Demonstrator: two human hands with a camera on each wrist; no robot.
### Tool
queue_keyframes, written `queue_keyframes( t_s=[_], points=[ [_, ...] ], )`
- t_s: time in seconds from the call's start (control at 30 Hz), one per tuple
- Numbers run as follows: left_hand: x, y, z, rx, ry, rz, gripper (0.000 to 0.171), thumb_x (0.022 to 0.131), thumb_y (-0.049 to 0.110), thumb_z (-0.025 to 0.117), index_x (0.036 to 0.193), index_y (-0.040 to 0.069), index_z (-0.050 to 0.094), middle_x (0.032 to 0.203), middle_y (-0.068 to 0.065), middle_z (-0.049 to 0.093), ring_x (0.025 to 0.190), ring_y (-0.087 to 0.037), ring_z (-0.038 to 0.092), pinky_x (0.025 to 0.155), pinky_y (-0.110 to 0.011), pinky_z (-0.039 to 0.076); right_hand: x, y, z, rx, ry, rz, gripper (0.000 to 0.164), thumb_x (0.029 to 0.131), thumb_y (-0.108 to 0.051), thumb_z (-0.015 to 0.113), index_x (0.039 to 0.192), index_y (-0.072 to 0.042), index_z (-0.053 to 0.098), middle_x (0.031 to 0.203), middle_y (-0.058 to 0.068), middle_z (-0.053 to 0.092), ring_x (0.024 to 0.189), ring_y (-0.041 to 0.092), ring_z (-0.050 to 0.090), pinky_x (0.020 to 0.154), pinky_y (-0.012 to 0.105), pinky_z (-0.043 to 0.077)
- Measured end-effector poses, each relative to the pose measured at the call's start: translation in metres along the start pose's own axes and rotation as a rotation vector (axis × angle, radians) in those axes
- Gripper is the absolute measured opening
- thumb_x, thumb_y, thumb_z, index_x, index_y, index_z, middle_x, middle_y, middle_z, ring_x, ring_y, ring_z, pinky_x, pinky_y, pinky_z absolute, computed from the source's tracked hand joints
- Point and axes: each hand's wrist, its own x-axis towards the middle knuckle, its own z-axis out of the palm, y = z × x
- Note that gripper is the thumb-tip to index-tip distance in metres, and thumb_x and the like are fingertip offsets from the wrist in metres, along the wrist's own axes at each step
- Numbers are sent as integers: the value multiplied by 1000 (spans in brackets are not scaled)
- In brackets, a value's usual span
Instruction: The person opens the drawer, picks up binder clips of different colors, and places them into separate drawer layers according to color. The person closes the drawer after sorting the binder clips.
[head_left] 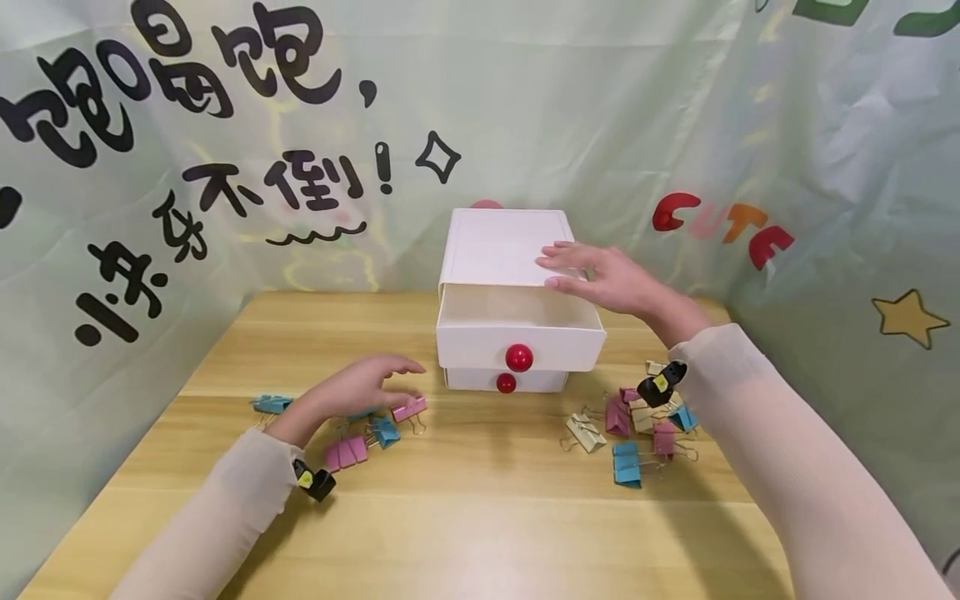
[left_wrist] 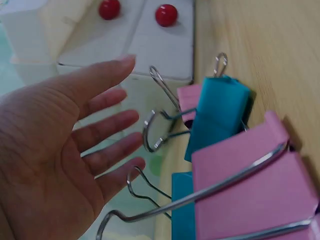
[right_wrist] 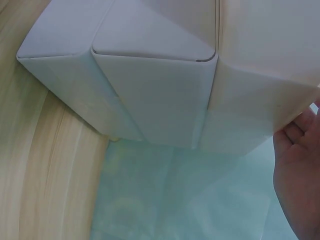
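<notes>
White drawer box is seen near the back of a wooden table, its upper drawer pulled partly out. The right hand is laid, fingers extended, at the box's top right edge; the left hand is held loosely spread, gripping nothing, beside binder clips. To judge by looks, light, fairly stiff card is suggested, smooth and easily dented, so the drawer would best be taken by its red knob, with the box steadied lightly from above
</notes>
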Motion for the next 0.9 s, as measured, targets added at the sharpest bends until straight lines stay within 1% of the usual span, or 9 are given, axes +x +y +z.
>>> queue_keyframes(
  t_s=[0.1,0.3,0.4,0.47,0.53,0.63,0.73,0.83,0.9],
  points=[
    [4,-3,2,5,-75,19,48,82,34,63,126,23,50,125,8,48,117,-13,42,93,-37,36,0,1,2,1,2,-4,46,83,-53,51,126,-35,49,134,-16,39,128,5,23,100,48,23],
    [10,-9,1,-72,-172,52,53,80,26,66,129,22,47,130,7,44,121,-14,37,95,-39,35,1,1,0,6,15,-25,46,84,-51,52,126,-33,50,134,-13,40,129,7,24,101,49,21],
    [10,-10,3,-118,-240,38,56,78,26,68,130,22,46,131,8,43,121,-16,38,94,-40,36,0,0,0,16,3,-12,46,84,-52,52,126,-33,50,134,-14,39,129,7,23,101,49,21],
    [10,-10,4,-171,-283,27,57,78,25,69,130,21,46,131,6,44,120,-19,40,94,-40,36,-1,0,-1,24,-6,-6,46,84,-51,52,126,-32,50,135,-14,39,129,8,23,101,50,20],
    [10,-9,6,-212,-309,12,56,77,24,70,129,19,48,129,3,46,115,-21,45,91,-39,39,-2,-1,-1,30,-11,-3,46,84,-51,52,126,-33,50,135,-14,39,129,8,23,101,50,20],
    [11,-9,9,-244,-325,3,54,78,22,70,127,17,50,123,-2,52,101,-21,53,84,-36,44,-2,-1,0,37,-12,-2,46,84,-51,52,126,-33,50,135,-14,38,130,8,22,101,51,19],
    [13,-10,12,-205,-324,3,52,78,24,70,126,17,51,116,0,56,94,-16,54,80,-32,45,-2,-1,0,36,-12,-2,46,84,-52,51,126,-34,50,135,-15,38,130,7,22,101,51,18],
    [15,-11,14,-134,-310,46,48,79,22,68,124,14,53,114,0,58,97,-13,55,81,-30,45,-1,0,0,33,-5,-4,45,84,-52,51,125,-34,50,134,-15,38,130,7,22,101,50,18],
    [17,-12,15,-80,-295,74,44,80,20,67,122,13,55,111,3,59,93,-11,55,79,-28,46,-1,0,0,29,-1,-7,45,84,-52,51,125,-33,50,134,-15,39,130,7,22,102,50,18]
  ],
)
